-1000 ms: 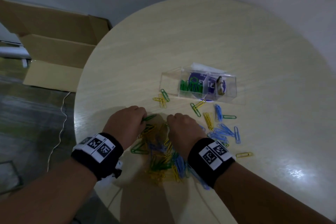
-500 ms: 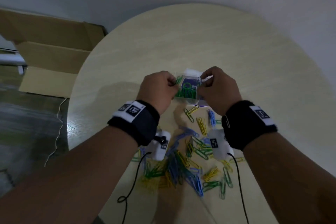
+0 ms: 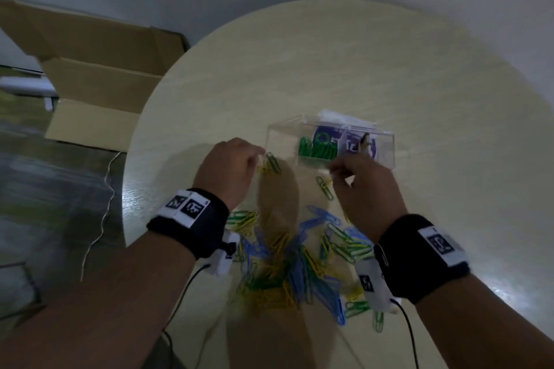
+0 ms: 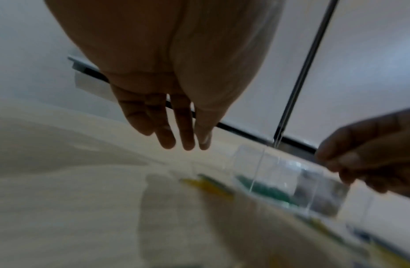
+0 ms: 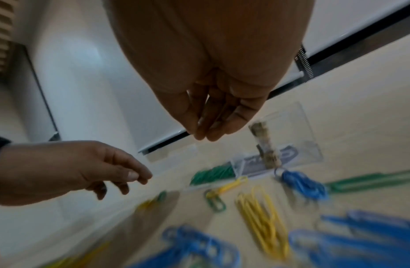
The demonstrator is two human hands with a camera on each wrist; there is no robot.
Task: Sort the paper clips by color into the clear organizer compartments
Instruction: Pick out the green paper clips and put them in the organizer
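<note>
On the round, pale wood table [image 3: 389, 69], the clear organizer [image 3: 380, 156] sits right of the middle of the head view, with a bunch of green paper clips [image 3: 317, 150] in its middle compartment; the compartment left of that looks bare, and the right one shows a purple-and-white printed label whose contents are too blurred to name. The left hand [image 3: 230, 171] hovers just left of the organizer, above a small green and yellow pair of clips [image 3: 269, 163]; in the left wrist view its fingers [image 4: 167, 130] hang nearly straight and together, with nothing in them. The right hand [image 3: 365, 192] is just below the organizer's front wall; in the right wrist view its thumb and fingertips [image 5: 200, 127] are drawn together in a point, but whether a clip is pinched between them I cannot tell. Between the two wrists, in the lower middle of the head view, lies the main heap of mixed paper clips [image 3: 293, 266], blue, yellow and green tangled together. A linked green and yellow clip [image 3: 325, 187] lies just below the organizer, near the right hand. Both wrists wear black bands with printed square markers, and thin black cables trail from them towards the lower edge. An open cardboard box [image 3: 99, 78] stands on the floor at the upper left, beyond the table's edge.
</note>
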